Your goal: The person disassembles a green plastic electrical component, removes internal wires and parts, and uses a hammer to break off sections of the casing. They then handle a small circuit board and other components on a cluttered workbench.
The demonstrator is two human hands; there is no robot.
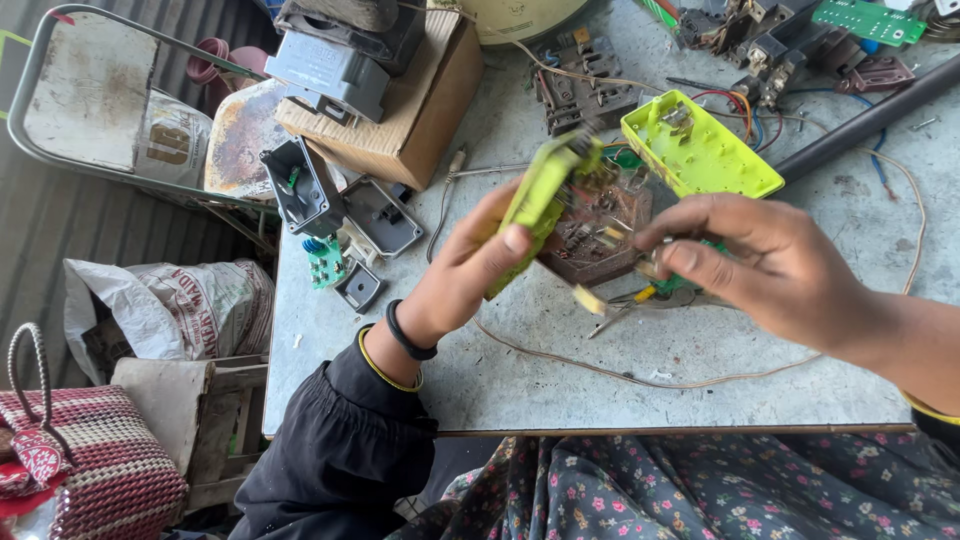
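My left hand point(470, 268) grips a lime-green plastic housing point(540, 195) with a brown circuit board point(598, 228) hanging from it, held above the grey table point(560, 370). My right hand point(740, 255) pinches at the board's right edge, fingers closed on a small part that I cannot make out. A small screwdriver with a yellow handle point(625, 305) lies on the table just under the board. The matching lime-green cover point(700, 150) lies open behind the hands.
A cardboard box point(420, 120) with grey housings on top stands at the back left. Grey casings point(300, 185) and a green board point(325, 260) lie near the left edge. Loose wire point(620, 375), a black tube point(860, 125) and scrap electronics point(780, 50) surround them.
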